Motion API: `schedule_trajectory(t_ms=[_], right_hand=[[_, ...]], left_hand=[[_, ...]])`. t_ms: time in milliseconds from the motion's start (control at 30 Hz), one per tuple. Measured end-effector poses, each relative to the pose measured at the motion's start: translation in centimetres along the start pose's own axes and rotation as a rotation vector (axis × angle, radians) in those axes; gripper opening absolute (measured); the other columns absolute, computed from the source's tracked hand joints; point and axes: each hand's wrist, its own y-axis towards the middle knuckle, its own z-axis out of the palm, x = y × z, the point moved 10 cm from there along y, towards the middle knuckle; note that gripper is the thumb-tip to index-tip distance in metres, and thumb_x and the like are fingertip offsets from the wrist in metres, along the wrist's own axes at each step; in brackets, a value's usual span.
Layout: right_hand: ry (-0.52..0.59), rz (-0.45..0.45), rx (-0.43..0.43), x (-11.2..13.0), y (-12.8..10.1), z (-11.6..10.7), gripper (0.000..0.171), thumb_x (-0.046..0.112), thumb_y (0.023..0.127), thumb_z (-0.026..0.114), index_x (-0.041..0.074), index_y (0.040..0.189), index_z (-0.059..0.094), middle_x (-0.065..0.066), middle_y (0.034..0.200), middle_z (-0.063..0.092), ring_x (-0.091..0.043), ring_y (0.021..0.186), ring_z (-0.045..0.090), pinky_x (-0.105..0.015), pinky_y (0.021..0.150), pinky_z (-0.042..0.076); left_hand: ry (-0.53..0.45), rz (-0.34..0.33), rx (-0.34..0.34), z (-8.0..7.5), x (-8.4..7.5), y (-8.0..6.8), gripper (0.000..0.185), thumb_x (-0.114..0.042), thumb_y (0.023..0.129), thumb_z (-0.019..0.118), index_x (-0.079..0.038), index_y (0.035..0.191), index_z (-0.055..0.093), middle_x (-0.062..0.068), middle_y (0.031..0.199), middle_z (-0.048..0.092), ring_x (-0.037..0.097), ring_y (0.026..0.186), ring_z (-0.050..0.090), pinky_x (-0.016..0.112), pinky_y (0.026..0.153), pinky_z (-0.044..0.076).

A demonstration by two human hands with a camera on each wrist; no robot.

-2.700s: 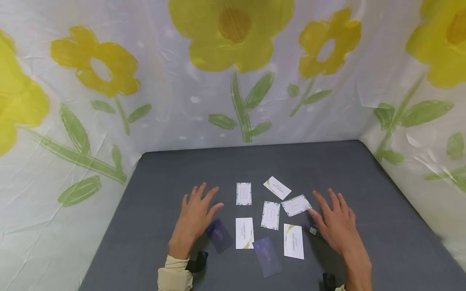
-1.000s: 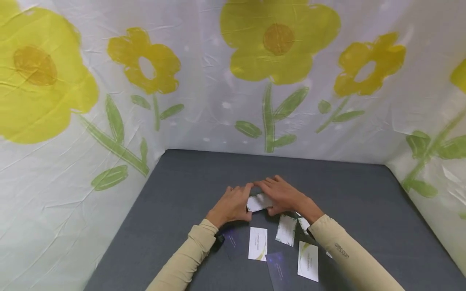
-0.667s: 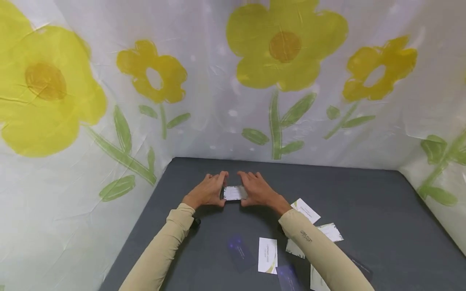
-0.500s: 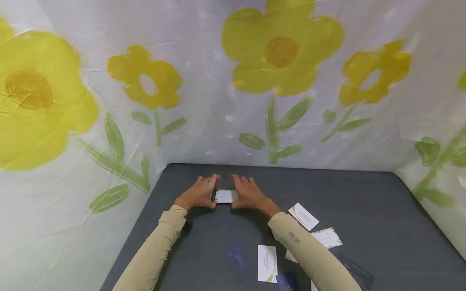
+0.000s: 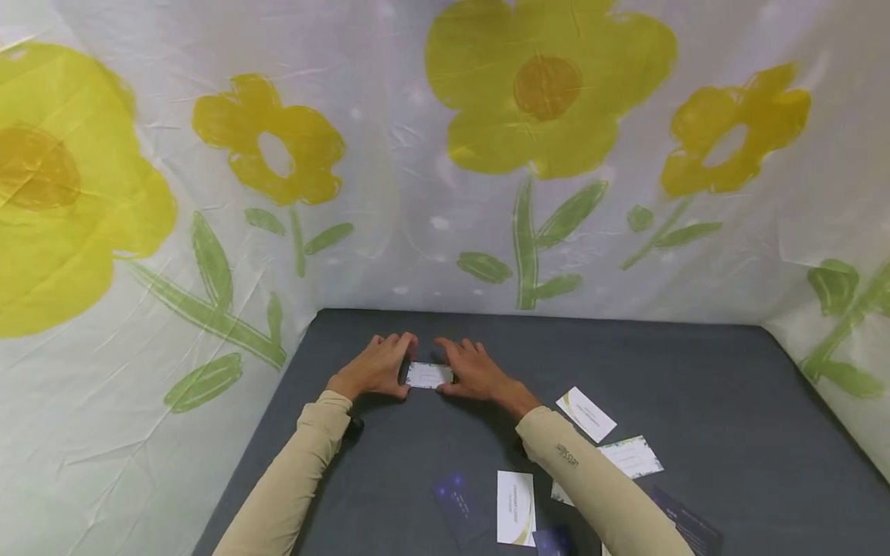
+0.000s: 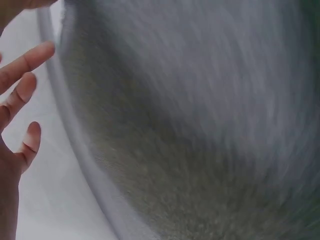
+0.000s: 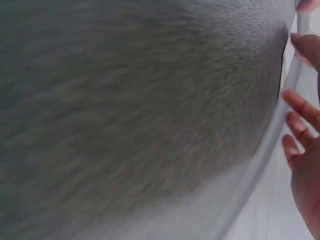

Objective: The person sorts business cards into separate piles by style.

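Observation:
A small white card (image 5: 429, 375) with a patterned border lies flat on the dark grey table (image 5: 660, 363), far from me and left of centre. My left hand (image 5: 378, 364) touches its left short end and my right hand (image 5: 473, 369) its right short end, thumbs toward me and fingers reaching past it. The left wrist view shows straight, spread fingers (image 6: 20, 85) against blurred grey cloth. In the right wrist view the fingers (image 7: 302, 130) are likewise straight. Both arms wear beige sleeves (image 5: 292, 494).
More cards lie near me on the right: a white card (image 5: 586, 414), a bordered white card (image 5: 629, 455), a white and yellow-green card (image 5: 516, 507), a dark blue card (image 5: 459, 498) and another dark card (image 5: 684, 525). Flower-print sheets (image 5: 487, 193) wall the table on three sides.
Both hands lifted one white card from the spread, carried it away from me and to the left, and brought it down flat. Over the last half second it barely moved.

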Motion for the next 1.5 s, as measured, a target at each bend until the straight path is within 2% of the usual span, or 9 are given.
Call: schedule_trajectory(t_ms=[133,300,400,500,633,867,1067,1300,1500], right_hand=[[-0.055,-0.047,-0.069,0.0,-2.7,-4.2,0.064,0.036,0.094,0.077,0.013,0.148,0.053,-0.008,0.127,0.064,-0.027,0.108,0.053,-0.046,0.091,0.04],[-0.172,-0.097,-0.136,-0.6,-9.0,-10.8,0.049,0.031,0.092,0.08,0.014,0.135,0.065,-0.006,0.125,0.064,-0.029,0.115,0.057,-0.049,0.092,0.044],[-0.227,-0.126,-0.16,-0.6,-12.2,-12.3,0.049,0.029,0.088,0.084,0.014,0.131,0.066,-0.007,0.125,0.065,-0.03,0.115,0.059,-0.05,0.091,0.046],[-0.239,-0.152,-0.159,-0.6,-13.7,-12.0,0.049,0.022,0.084,0.086,0.014,0.128,0.066,-0.007,0.123,0.066,-0.029,0.113,0.061,-0.049,0.089,0.047],[-0.162,-0.165,-0.072,-0.8,-13.6,-10.4,0.052,0.005,0.082,0.085,0.013,0.13,0.065,-0.005,0.126,0.066,-0.027,0.116,0.063,-0.05,0.091,0.048],[-0.045,-0.207,0.287,-0.4,-11.5,-5.4,0.076,-0.016,0.078,0.076,0.017,0.143,0.053,0.001,0.14,0.065,-0.019,0.128,0.063,-0.049,0.108,0.047],[-0.009,-0.204,0.444,-0.5,-11.0,-3.6,0.088,-0.016,0.07,0.082,0.021,0.143,0.051,0.004,0.137,0.064,-0.016,0.115,0.065,-0.039,0.096,0.052],[-0.048,-0.169,0.429,-1.2,-10.8,-3.6,0.094,-0.002,0.069,0.092,0.018,0.148,0.047,0.0,0.14,0.063,-0.02,0.12,0.063,-0.049,0.103,0.049],[-0.099,-0.291,0.132,-0.4,-10.7,-5.4,0.088,0.018,0.073,0.09,0.006,0.148,0.044,0.0,0.112,0.07,-0.016,0.1,0.065,-0.045,0.097,0.049]], left_hand=[[-0.008,0.004,-0.072,-2.5,-3.1,-0.1,0.062,-0.046,0.082,0.079,-0.013,0.131,0.061,0.004,0.122,0.069,0.026,0.108,0.062,0.054,0.093,0.048],[0.027,-0.012,-0.154,-6.0,-11.1,-0.4,0.054,-0.047,0.087,0.076,-0.014,0.129,0.067,0.004,0.123,0.074,0.028,0.11,0.068,0.051,0.089,0.053],[0.035,-0.041,-0.172,-5.8,-15.0,-0.7,0.052,-0.048,0.085,0.076,-0.015,0.124,0.068,0.002,0.117,0.076,0.025,0.106,0.071,0.046,0.084,0.055],[0.044,-0.071,-0.144,-4.7,-17.1,-0.6,0.052,-0.05,0.086,0.075,-0.015,0.123,0.067,0.002,0.112,0.077,0.022,0.1,0.072,0.044,0.08,0.056],[0.061,-0.142,-0.063,-2.8,-18.4,0.2,0.059,-0.053,0.087,0.073,-0.011,0.127,0.062,0.004,0.111,0.076,0.024,0.097,0.072,0.045,0.078,0.057],[0.032,-0.387,0.094,0.8,-20.6,1.0,0.088,-0.07,0.081,0.075,-0.005,0.133,0.05,0.016,0.111,0.071,0.034,0.098,0.069,0.051,0.08,0.057],[0.042,-0.48,0.131,2.1,-22.3,1.0,0.081,-0.054,0.08,0.083,-0.005,0.136,0.051,0.019,0.117,0.067,0.035,0.098,0.066,0.051,0.082,0.056],[-0.068,-0.474,0.068,1.6,-21.1,1.3,0.079,-0.039,0.07,0.089,-0.006,0.129,0.049,0.016,0.105,0.067,0.034,0.086,0.065,0.051,0.073,0.055],[-0.105,-0.327,0.052,0.0,-18.1,1.0,0.082,-0.031,0.066,0.088,-0.005,0.131,0.046,0.01,0.104,0.069,0.03,0.088,0.065,0.045,0.07,0.052]])
